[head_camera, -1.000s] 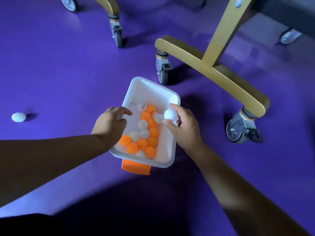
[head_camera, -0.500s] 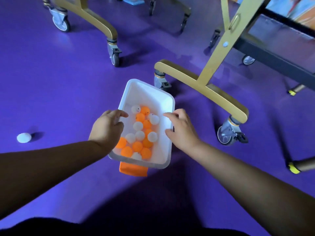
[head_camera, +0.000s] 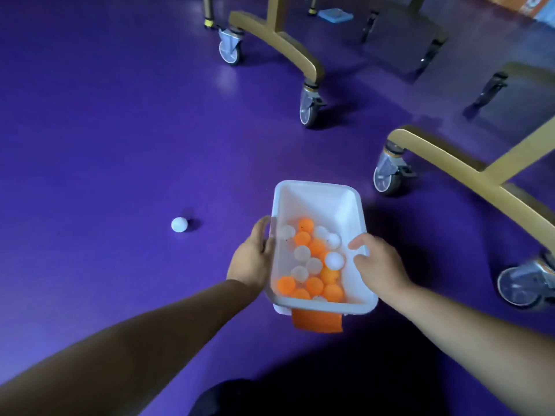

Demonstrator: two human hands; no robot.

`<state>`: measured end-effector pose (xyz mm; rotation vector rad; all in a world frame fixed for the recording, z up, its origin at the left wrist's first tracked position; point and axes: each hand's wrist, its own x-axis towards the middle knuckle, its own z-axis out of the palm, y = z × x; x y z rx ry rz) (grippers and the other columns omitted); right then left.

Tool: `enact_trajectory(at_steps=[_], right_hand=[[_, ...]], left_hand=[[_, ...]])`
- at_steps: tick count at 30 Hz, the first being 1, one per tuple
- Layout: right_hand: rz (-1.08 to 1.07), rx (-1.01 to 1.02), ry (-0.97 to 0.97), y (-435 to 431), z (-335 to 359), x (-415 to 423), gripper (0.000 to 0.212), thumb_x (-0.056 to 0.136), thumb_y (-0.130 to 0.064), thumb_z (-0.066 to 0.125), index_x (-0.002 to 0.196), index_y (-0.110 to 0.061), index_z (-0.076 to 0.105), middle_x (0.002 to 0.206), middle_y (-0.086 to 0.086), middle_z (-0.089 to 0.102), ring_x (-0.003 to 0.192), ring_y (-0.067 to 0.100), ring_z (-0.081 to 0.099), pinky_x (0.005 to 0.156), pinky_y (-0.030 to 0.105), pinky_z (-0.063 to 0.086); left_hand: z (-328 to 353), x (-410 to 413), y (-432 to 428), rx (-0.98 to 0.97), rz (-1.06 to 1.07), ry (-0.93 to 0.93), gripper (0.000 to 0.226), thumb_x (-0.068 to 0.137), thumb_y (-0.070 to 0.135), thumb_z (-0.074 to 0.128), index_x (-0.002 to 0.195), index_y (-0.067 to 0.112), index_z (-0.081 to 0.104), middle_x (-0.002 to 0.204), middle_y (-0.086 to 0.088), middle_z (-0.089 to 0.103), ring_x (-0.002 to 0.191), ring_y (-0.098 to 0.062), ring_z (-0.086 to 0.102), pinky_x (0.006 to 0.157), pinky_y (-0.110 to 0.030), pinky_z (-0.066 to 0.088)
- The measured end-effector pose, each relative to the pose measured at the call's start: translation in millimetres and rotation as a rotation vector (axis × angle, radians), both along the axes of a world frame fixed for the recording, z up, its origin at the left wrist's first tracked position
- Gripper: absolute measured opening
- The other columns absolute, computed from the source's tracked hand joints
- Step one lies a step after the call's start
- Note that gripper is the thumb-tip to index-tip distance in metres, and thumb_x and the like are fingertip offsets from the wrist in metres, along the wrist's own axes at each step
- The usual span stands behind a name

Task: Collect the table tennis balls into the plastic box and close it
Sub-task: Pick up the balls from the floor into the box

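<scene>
A white plastic box (head_camera: 318,199) is held above the purple floor, with several orange and white table tennis balls (head_camera: 312,262) in its near half. My left hand (head_camera: 252,262) grips the box's left wall. My right hand (head_camera: 378,265) rests on the right rim with fingers curled over it. An orange piece (head_camera: 316,321) sticks out under the box's near edge. One white ball (head_camera: 179,225) lies alone on the floor, left of the box.
Gold table legs on castor wheels stand close by: one wheel (head_camera: 387,172) just right of the box's far corner, another (head_camera: 522,285) at the far right, a third (head_camera: 309,108) beyond. A small blue object (head_camera: 335,15) lies at the top.
My right hand let the white ball drop into the box and then took the right rim. The view swung left, so the lone floor ball now appears nearer the box.
</scene>
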<state>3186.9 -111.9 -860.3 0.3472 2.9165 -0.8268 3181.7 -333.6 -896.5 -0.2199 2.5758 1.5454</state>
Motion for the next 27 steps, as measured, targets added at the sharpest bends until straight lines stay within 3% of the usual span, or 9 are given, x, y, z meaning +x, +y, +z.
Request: enact_trajectory(at_steps=[2, 7, 11, 14, 16, 19, 21, 23, 27], right_hand=[[-0.015, 0.006, 0.002, -14, -6, 4, 0.030, 0.080, 0.001, 0.048, 0.100, -0.016, 0.062, 0.107, 0.003, 0.055, 0.100, 0.027, 0.055, 0.080, 0.032, 0.043], [-0.011, 0.000, 0.069, -30, -23, 10, 0.029, 0.080, 0.003, 0.050, 0.097, -0.016, 0.063, 0.100, -0.001, 0.053, 0.090, 0.025, 0.056, 0.073, 0.031, 0.044], [-0.025, -0.043, 0.080, -33, -33, 7, 0.029, 0.079, 0.005, 0.051, 0.094, -0.018, 0.063, 0.095, -0.007, 0.051, 0.085, 0.017, 0.053, 0.070, 0.025, 0.037], [-0.034, -0.077, 0.097, -38, -36, -2, 0.029, 0.079, 0.006, 0.052, 0.093, -0.017, 0.063, 0.096, -0.006, 0.053, 0.088, 0.015, 0.052, 0.072, 0.025, 0.035], [-0.030, -0.087, 0.110, -39, -38, -10, 0.029, 0.079, 0.006, 0.051, 0.093, -0.017, 0.063, 0.096, -0.006, 0.054, 0.086, 0.016, 0.053, 0.071, 0.025, 0.036], [-0.018, -0.098, 0.126, -37, -44, -23, 0.029, 0.078, 0.007, 0.052, 0.092, -0.016, 0.063, 0.091, -0.010, 0.054, 0.083, 0.015, 0.053, 0.072, 0.024, 0.036], [-0.009, -0.107, 0.133, -35, -48, -33, 0.030, 0.077, 0.007, 0.053, 0.092, -0.016, 0.063, 0.089, -0.014, 0.052, 0.082, 0.013, 0.052, 0.070, 0.020, 0.033], [0.010, -0.109, 0.147, -32, -53, -43, 0.030, 0.077, 0.008, 0.053, 0.093, -0.015, 0.064, 0.092, -0.010, 0.054, 0.085, 0.013, 0.052, 0.072, 0.019, 0.033], [0.039, -0.136, 0.099, -31, -65, -56, 0.031, 0.076, 0.008, 0.053, 0.095, -0.014, 0.064, 0.099, -0.004, 0.056, 0.092, 0.014, 0.053, 0.077, 0.020, 0.036]], left_hand=[[-18, -10, -28, -0.099, 0.046, -0.033, 0.046, 0.097, 0.028, 0.037, 0.142, 0.026, 0.031, 0.091, -0.012, 0.062, 0.090, -0.038, 0.060, 0.074, -0.040, 0.048], [-64, -49, -92, -0.618, -0.042, -0.067, 0.057, 0.089, 0.008, 0.043, 0.144, 0.015, 0.031, 0.136, -0.016, 0.041, 0.125, -0.035, 0.036, 0.094, -0.044, 0.040], [-89, -73, -120, -0.884, -0.105, -0.101, 0.057, 0.090, 0.010, 0.043, 0.145, 0.021, 0.031, 0.156, -0.013, 0.013, 0.145, -0.031, 0.005, 0.115, -0.044, 0.017], [-101, -86, -134, -0.966, -0.099, -0.220, 0.061, 0.092, 0.013, 0.041, 0.148, 0.026, 0.022, 0.159, -0.010, -0.001, 0.146, -0.032, -0.008, 0.116, -0.047, 0.009], [-107, -92, -142, -0.922, -0.055, -0.256, 0.058, 0.092, 0.011, 0.042, 0.146, 0.026, 0.026, 0.158, -0.009, 0.004, 0.145, -0.032, 0.001, 0.114, -0.046, 0.019], [-113, -95, -150, -0.767, 0.062, -0.196, 0.047, 0.090, 0.001, 0.040, 0.134, 0.015, 0.049, 0.140, -0.013, 0.034, 0.127, -0.036, 0.030, 0.098, -0.045, 0.041], [-113, -95, -144, -0.608, 0.169, -0.114, 0.043, 0.089, -0.001, 0.042, 0.127, 0.013, 0.056, 0.126, -0.017, 0.044, 0.116, -0.037, 0.037, 0.090, -0.044, 0.043], [-103, -96, -126, -0.394, 0.301, 0.045, 0.035, 0.091, 0.008, 0.047, 0.124, 0.014, 0.056, 0.117, -0.018, 0.051, 0.105, -0.034, 0.047, 0.083, -0.038, 0.042], [-50, -88, -69, 0.132, 0.445, 0.205, 0.025, 0.089, 0.042, 0.046, 0.112, 0.035, 0.051, 0.100, 0.002, 0.063, 0.088, -0.017, 0.059, 0.079, -0.033, 0.048]])
